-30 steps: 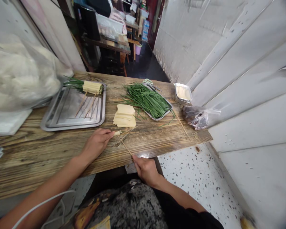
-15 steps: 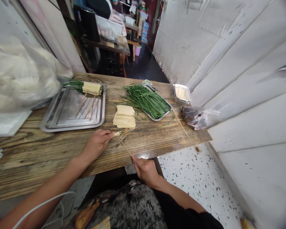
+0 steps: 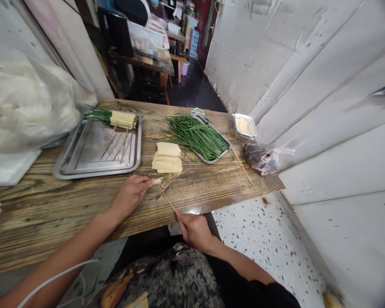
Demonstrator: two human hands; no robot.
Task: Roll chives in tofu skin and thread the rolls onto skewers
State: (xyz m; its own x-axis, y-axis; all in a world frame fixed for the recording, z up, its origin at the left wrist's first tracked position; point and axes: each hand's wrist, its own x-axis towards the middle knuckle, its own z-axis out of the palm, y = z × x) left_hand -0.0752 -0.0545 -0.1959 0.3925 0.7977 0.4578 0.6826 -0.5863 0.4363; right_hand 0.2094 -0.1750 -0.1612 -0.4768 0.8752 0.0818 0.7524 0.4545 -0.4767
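My left hand (image 3: 131, 193) is closed on a small pale roll (image 3: 157, 181), a rolled sheet with green ends showing, just above the wooden table. In my right hand (image 3: 194, 226), near the table's front edge, I pinch a thin wooden skewer (image 3: 169, 200). Its far tip meets the roll; whether it has gone in I cannot tell. Behind the roll lies a stack of pale yellow tofu-like sheets (image 3: 167, 158). Further back, long green chives (image 3: 199, 134) are heaped on a small metal tray (image 3: 215, 161). Skewered rolls (image 3: 123, 119) sit on a larger metal tray (image 3: 96, 174) at left.
Scissors (image 3: 198, 112) lie behind the chives. Loose skewers (image 3: 244, 171) rest on the table (image 3: 192, 194) at right, near a foil-like container (image 3: 244, 126) and a plastic bag of dark contents (image 3: 263, 158). A big plastic bag (image 3: 32, 107) stands at left. A wall (image 3: 333, 128) borders the right.
Hardly anything differs: the view has shifted very slightly. Both hands keep their hold on the roll and the skewer in nearly the same places.
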